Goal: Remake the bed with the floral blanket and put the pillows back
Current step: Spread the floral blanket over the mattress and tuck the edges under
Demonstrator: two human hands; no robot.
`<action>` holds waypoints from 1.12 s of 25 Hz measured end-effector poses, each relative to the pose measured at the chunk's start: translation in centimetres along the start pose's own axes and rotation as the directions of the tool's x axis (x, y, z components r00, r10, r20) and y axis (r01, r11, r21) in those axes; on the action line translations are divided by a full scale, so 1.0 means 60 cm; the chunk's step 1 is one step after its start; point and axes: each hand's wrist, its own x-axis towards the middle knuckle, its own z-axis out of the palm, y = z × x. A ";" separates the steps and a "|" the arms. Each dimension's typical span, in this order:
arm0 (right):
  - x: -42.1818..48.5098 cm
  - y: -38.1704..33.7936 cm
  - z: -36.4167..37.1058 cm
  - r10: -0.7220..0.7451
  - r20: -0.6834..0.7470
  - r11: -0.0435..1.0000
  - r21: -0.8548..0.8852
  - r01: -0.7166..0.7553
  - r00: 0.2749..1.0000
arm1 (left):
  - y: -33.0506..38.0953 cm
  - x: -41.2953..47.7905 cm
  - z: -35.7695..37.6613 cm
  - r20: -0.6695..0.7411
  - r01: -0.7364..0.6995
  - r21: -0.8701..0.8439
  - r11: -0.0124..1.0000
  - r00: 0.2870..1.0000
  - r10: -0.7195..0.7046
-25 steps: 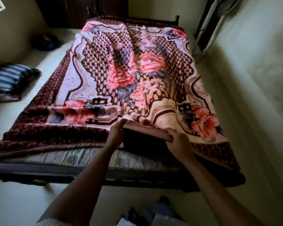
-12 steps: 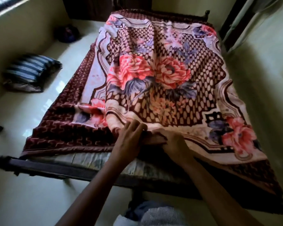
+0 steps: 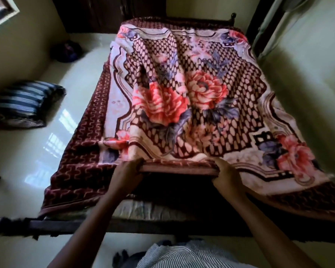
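Fleece floral blanket [image 3: 191,97], rumpled: I am gripping its hem [image 3: 178,167] in left hand [image 3: 127,171] and right hand [image 3: 225,171]; pillow [image 3: 25,104] lying on floor [image 3: 70,89].

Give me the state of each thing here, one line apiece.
floral blanket: spread over the mattress, rumpled, near edge lifted.
left hand: grips the blanket's near edge.
right hand: grips the same edge.
striped pillow: lying on the floor, off the mattress.
mattress: near end uncovered.
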 end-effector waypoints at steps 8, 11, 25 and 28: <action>-0.071 -0.263 0.118 -0.265 -0.013 0.953 0.150 0.264 0.964 | -0.103 -0.054 -0.096 -0.023 -0.496 0.086 0.864 0.866 0.500; -0.093 -0.270 0.122 -0.164 -0.174 0.975 0.120 0.186 0.971 | -0.199 -0.023 -0.069 -0.198 -0.399 0.060 0.915 0.894 0.403; -0.094 -0.347 0.295 -0.246 -0.101 0.961 0.108 0.256 0.964 | -0.242 -0.091 -0.257 0.221 -0.296 0.396 0.869 0.949 0.223; -0.093 -0.436 0.323 -0.483 -0.056 0.871 0.076 0.486 0.874 | -0.284 -0.099 -0.229 0.052 -0.398 0.266 0.878 0.916 0.399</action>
